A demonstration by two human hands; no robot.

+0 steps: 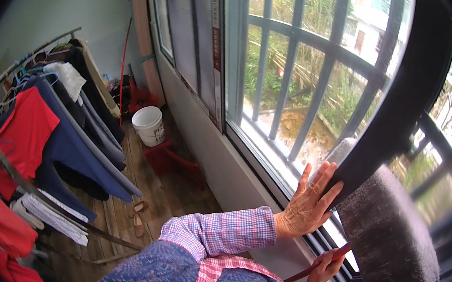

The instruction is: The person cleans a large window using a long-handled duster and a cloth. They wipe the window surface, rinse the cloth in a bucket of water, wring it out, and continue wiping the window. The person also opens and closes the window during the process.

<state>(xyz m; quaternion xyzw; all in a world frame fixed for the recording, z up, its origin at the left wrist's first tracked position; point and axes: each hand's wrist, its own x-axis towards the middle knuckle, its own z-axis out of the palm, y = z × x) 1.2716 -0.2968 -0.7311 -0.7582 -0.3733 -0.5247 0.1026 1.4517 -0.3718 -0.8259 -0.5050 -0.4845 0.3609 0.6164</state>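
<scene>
My left hand rests with its fingers spread against the edge of a dark window sash frame. Below it, my right hand is wrapped around a red handle. The handle runs to a grey fuzzy pad, which looks like the head of a window-cleaning mop. That pad passes behind the sash frame, and its upper end shows above my left fingers. Beyond stand the metal window bars.
A clothes rack with hanging garments stands to the left. Nearer the wall are a white bucket and red cloth or plastic. Brown shoes lie on the wood floor. A sliding window track runs along the low wall.
</scene>
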